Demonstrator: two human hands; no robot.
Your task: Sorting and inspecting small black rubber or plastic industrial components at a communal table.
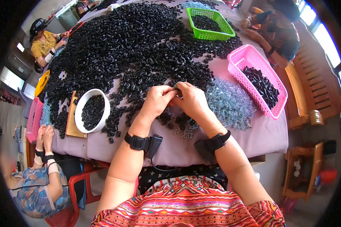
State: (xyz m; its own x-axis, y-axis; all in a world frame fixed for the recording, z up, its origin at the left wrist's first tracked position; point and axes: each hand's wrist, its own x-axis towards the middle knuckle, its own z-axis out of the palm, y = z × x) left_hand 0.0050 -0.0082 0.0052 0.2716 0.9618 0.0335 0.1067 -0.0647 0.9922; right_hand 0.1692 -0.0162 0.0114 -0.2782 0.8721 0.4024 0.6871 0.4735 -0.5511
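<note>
My left hand (156, 101) and my right hand (192, 100) meet fingertip to fingertip over the table, pinching a small part (175, 86) between them; it is too small to make out clearly. Around and beyond the hands spreads a huge heap of small black plastic pieces (132, 41). Just right of my right hand lies a pile of small clear bluish springs (231, 102). A few loose springs and black pieces (180, 126) lie under my wrists. Both wrists wear black bands.
A white bowl (79, 113) of black pieces sits left of my hands. A pink basket (246, 60) stands to the right, a green basket (204, 34) at the back. Other people sit at the left, far left and far right. A wooden bench (310, 87) stands right.
</note>
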